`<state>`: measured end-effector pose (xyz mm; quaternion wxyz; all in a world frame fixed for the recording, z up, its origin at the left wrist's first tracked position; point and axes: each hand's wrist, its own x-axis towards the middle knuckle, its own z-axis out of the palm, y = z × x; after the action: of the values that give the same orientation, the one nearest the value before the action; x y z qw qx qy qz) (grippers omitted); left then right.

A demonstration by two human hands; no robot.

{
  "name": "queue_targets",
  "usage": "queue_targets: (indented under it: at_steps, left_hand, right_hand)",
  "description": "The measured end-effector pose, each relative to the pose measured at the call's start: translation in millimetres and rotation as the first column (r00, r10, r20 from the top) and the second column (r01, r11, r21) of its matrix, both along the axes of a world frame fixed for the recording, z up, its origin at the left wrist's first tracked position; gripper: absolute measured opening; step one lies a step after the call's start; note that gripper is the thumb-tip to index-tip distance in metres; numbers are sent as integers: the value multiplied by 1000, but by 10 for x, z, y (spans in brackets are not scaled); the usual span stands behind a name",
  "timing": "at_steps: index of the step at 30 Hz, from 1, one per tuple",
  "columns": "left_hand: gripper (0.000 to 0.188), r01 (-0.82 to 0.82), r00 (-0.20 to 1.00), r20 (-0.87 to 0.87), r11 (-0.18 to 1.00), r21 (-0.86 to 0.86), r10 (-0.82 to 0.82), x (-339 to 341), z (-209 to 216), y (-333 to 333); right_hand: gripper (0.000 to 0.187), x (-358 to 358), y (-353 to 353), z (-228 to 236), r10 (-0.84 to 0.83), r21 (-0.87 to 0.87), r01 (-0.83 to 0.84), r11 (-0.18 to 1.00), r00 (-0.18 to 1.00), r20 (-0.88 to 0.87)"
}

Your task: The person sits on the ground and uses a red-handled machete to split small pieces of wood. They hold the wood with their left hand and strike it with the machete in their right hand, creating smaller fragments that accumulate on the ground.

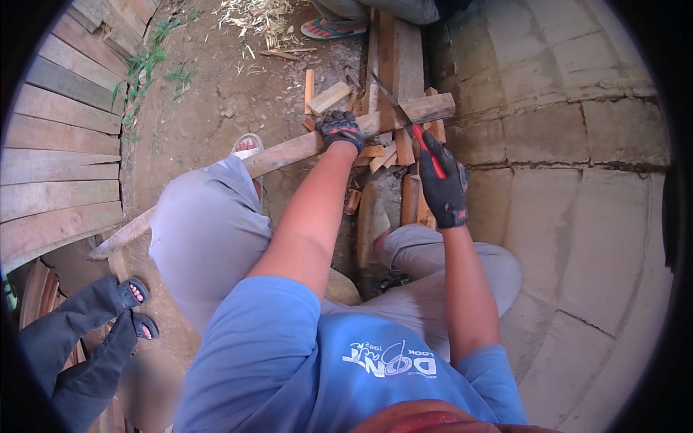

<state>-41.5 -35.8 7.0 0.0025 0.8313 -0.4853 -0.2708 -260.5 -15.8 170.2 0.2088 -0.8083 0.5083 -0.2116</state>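
Observation:
A long rough wooden beam (pixel 285 154) runs slantwise in front of me, passing under my left knee toward the lower left. My gloved left hand (pixel 339 131) is closed over the top of the beam and grips it. In my gloved right hand (pixel 444 186) is the red handle of a handsaw (pixel 393 99), its dark narrow blade pointing up and to the left. The blade crosses the beam near its right end; whether its teeth have cut into the wood I cannot make out. Beneath the beam lie short wood offcuts (pixel 330 98) and a thicker timber (pixel 398 58).
A block wall (pixel 548 137) rises close on my right. Stacked planks (pixel 61 155) line the left side. A person in sandals (pixel 130 292) stands at the lower left; another person's sandalled foot (pixel 333 29) is at the top. Wood shavings (pixel 260 22) cover the dirt ground there.

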Motion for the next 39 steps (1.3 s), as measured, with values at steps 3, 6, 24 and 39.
queue_targets:
  at_steps: [3, 6, 24, 39]
  left_hand:
    - [66, 1, 1000, -13, 1000, 3, -1, 8, 65, -15]
    - [65, -3, 1000, 20, 1000, -23, 3, -63, 25, 37]
    - [65, -8, 1000, 8, 1000, -8, 8, -60, 67, -10]
    - [67, 10, 999, 42, 1000, -6, -10, -86, 63, -9]
  right_hand:
    - [36, 176, -415, -154, 25, 52, -27, 998, 999, 31]
    - [38, 234, -576, -305, 26, 53, -33, 998, 992, 125]
    - [36, -816, 821, 926, -175, 193, 188, 963, 981, -84]
    - [35, 176, -571, -357, -79, 201, 50, 978, 987, 140]
